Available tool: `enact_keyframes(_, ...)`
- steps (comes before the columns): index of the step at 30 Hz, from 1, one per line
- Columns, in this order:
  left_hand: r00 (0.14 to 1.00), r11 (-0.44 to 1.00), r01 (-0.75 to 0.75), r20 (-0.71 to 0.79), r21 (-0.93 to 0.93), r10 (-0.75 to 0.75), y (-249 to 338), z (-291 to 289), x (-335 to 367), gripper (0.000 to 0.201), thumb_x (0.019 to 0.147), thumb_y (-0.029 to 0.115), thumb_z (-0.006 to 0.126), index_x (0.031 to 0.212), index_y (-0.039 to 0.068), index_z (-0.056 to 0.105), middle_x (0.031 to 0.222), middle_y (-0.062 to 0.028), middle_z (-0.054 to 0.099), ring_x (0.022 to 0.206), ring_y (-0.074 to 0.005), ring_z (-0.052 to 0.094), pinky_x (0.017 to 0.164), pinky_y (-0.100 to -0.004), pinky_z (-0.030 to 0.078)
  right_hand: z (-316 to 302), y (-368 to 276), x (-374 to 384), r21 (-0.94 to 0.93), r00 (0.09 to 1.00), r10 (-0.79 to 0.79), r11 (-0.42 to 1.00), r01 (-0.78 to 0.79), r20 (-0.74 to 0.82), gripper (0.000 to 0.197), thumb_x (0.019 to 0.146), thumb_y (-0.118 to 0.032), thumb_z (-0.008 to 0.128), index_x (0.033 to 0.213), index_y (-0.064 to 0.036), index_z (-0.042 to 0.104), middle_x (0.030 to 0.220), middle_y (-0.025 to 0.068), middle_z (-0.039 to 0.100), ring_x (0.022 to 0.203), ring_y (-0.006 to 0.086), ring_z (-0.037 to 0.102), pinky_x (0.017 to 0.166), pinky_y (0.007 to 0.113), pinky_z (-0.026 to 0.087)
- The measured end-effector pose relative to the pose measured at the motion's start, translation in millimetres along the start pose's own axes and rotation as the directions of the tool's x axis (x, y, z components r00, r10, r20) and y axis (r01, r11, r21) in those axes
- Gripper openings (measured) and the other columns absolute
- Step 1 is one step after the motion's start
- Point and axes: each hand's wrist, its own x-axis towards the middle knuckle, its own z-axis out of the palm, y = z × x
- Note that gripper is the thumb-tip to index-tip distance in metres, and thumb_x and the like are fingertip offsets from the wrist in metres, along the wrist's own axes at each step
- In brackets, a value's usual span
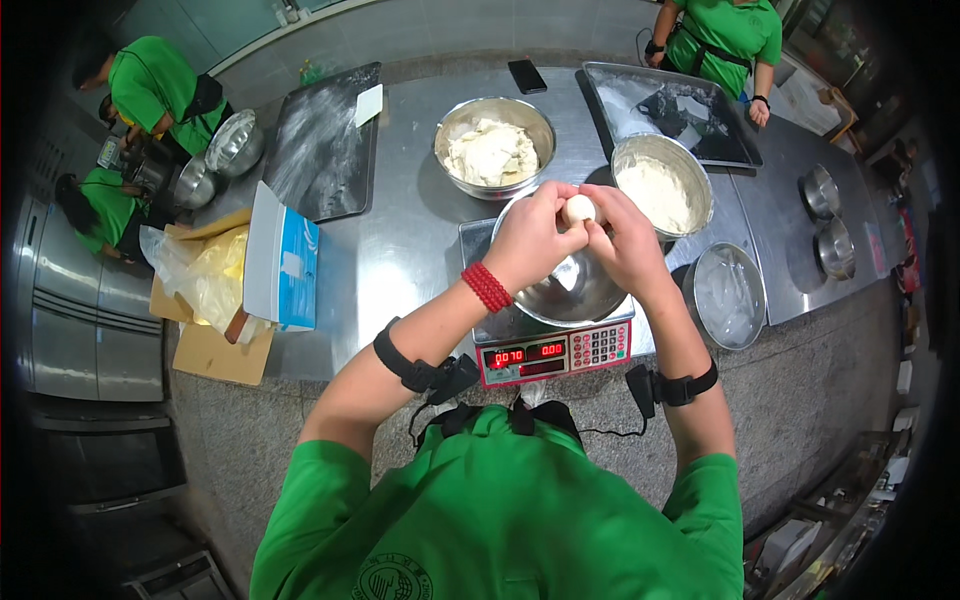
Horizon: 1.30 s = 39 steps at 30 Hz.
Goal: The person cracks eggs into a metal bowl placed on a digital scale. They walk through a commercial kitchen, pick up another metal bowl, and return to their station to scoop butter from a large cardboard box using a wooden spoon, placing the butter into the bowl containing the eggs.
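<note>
Head view, bare left hand (533, 238) and bare right hand (632, 238) both gripping a small pale egg-like object (579, 208) between their fingertips, above a round shiny metal bowl (572, 302), set on a red-and-silver digital scale (555, 356).

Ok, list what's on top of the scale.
A steel bowl sits on the scale. Over it, the left hand and right hand hold a small pale round piece. The bowl covers most of the platform; the hands hide part of the bowl's inside.
</note>
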Motion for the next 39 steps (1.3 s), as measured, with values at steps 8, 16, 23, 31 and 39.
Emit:
enact_keyframes(8, 1.000, 0.999, -0.029, 0.001, -0.022, 0.029, -1.2, 1.5, -2.7, 0.038, 0.085, 0.008, 0.069, 0.116, -0.007, 0.056, 0.100, -0.0136, 0.072, 0.090, -0.0138, 0.068, 0.080, -0.0280, 0.054, 1.8, 3.0, -4.1, -0.019, 0.999, -0.035, 0.999, 0.035, -0.021, 0.040, 0.086, -0.008, 0.064, 0.125, -0.0006, 0.059, 0.117, 0.0169, 0.062, 0.093, 0.0296, 0.066, 0.080, 0.035, 0.054)
enact_keyframes(16, 0.998, 0.998, -0.018, 0.060, -0.054, 0.022, -1.8, -0.6, -5.0, 0.039, 0.085, 0.007, 0.067, 0.119, -0.007, 0.054, 0.103, -0.0134, 0.071, 0.093, -0.0134, 0.067, 0.083, -0.0280, 0.054, -4.3, 9.8, -7.8, 0.021, 1.000, 0.023, 0.999, -0.023, 0.016, 0.042, 0.087, -0.007, 0.062, 0.128, -0.0007, 0.058, 0.116, 0.0164, 0.062, 0.095, 0.0275, 0.066, 0.080, 0.033, 0.054)
enact_keyframes(23, 0.991, 0.999, -0.040, 0.126, -0.030, 0.044, -9.6, -4.2, -2.6, 0.040, 0.086, 0.009, 0.067, 0.122, -0.005, 0.054, 0.109, -0.0170, 0.070, 0.100, -0.0187, 0.069, 0.089, -0.0313, 0.054, -2.8, 18.3, -9.6, 0.054, 0.998, -0.028, 0.998, 0.025, 0.049, 0.044, 0.084, -0.003, 0.063, 0.128, -0.0003, 0.056, 0.121, 0.0161, 0.058, 0.102, 0.0282, 0.063, 0.083, 0.034, 0.054)
enact_keyframes(31, 0.984, 0.978, -0.139, 0.135, 0.157, 0.118, -21.1, -4.4, -6.0, 0.043, 0.086, 0.015, 0.069, 0.123, -0.001, 0.056, 0.115, -0.0170, 0.066, 0.108, -0.0263, 0.066, 0.094, -0.0352, 0.052, 0.1, 17.0, -12.9, 0.028, 0.991, 0.037, 0.999, -0.041, 0.130, 0.044, 0.082, -0.003, 0.066, 0.124, -0.0002, 0.054, 0.120, 0.0160, 0.056, 0.108, 0.0292, 0.061, 0.087, 0.034, 0.053)
enact_keyframes(39, 0.977, 0.955, -0.177, 0.156, 0.237, 0.143, -22.8, -7.0, -11.1, 0.040, 0.083, 0.017, 0.070, 0.119, 0.003, 0.060, 0.112, -0.0159, 0.066, 0.106, -0.0314, 0.063, 0.093, -0.0391, 0.050, 4.0, 21.9, -18.1, 0.015, 0.991, -0.011, 1.000, 0.009, 0.134, 0.044, 0.081, -0.006, 0.067, 0.123, -0.0021, 0.055, 0.116, 0.0165, 0.057, 0.105, 0.0342, 0.060, 0.090, 0.038, 0.050)
